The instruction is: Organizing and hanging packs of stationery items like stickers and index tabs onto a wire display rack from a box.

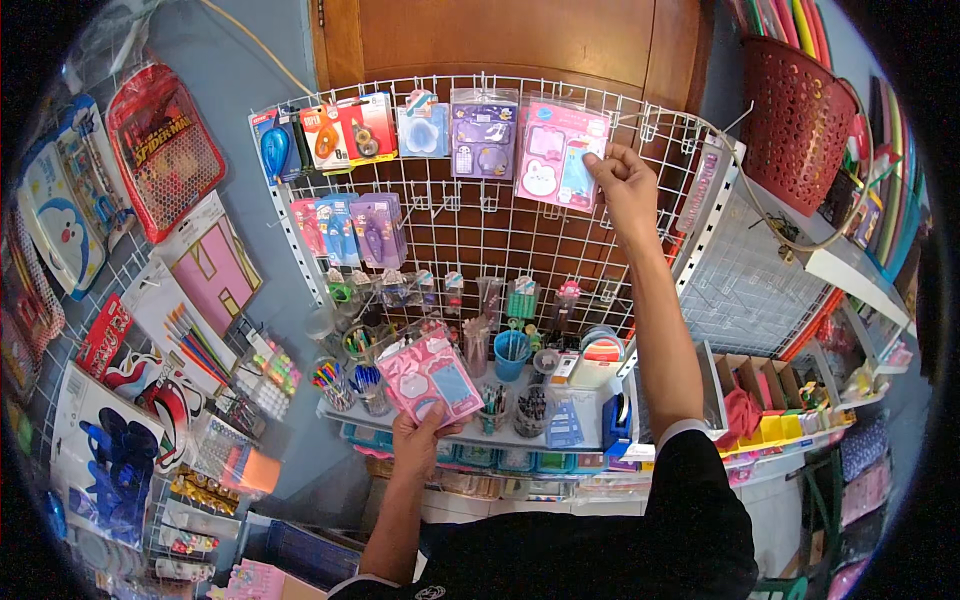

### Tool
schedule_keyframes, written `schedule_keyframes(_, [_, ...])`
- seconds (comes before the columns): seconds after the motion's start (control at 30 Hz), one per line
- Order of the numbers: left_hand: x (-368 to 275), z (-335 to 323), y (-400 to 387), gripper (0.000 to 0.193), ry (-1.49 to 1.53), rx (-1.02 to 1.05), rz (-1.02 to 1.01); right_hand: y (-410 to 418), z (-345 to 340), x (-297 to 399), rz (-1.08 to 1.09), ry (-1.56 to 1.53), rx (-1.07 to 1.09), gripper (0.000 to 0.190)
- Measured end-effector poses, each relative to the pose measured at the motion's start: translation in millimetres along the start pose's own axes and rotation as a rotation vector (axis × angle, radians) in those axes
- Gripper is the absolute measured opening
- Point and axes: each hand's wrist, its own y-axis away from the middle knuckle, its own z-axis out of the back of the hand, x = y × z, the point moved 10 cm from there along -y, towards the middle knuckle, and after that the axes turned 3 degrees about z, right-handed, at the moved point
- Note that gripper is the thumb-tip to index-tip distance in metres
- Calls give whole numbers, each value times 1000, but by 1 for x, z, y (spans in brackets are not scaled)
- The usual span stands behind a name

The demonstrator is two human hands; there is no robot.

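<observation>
My left hand holds a pink packaged sticky-note set by its lower edge, above the counter with pen cups. My right hand is raised to the wire grid rack, its thumb and fingers pinching the right edge of a pink cat-themed sticky-note pack. That pack hangs in the top row, right of a purple sticky-note pack. The hook behind the pink pack is hidden.
Correction tape packs and purple blister packs hang at the left. Below stand cups of pens, a blue plastic cup and a blue tape dispenser. A red perforated basket is at upper right; bare metal hooks stick out.
</observation>
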Motion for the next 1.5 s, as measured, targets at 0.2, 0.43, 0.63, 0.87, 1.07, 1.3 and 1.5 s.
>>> schedule_keyframes(0.2, [6,5,1,20,-10,-25,12,8,-1,27,52,-38,5,26])
schedule_keyframes(0.43, [9,2,1,20,-1,-16,21,7,-3,30,25,7,13,27])
schedule_keyframes(0.63, [12,5,2,20,8,-14,32,4,-7,25,22,41,25,29])
schedule_keyframes(0.87, [14,5,4,18,21,12,30,-30,2,-13,52,279,-22,27])
schedule_keyframes(1.07, [20,9,6,18,20,-20,42,-51,10,-39,106,508,-59,29])
schedule_keyframes(1.3, [13,14,8,18,12,-62,27,-27,-16,-7,338,878,-26,41])
schedule_keyframes(1.5, [17,-1,-1,18,-34,-26,53,-20,-41,-10,306,1001,248,41])
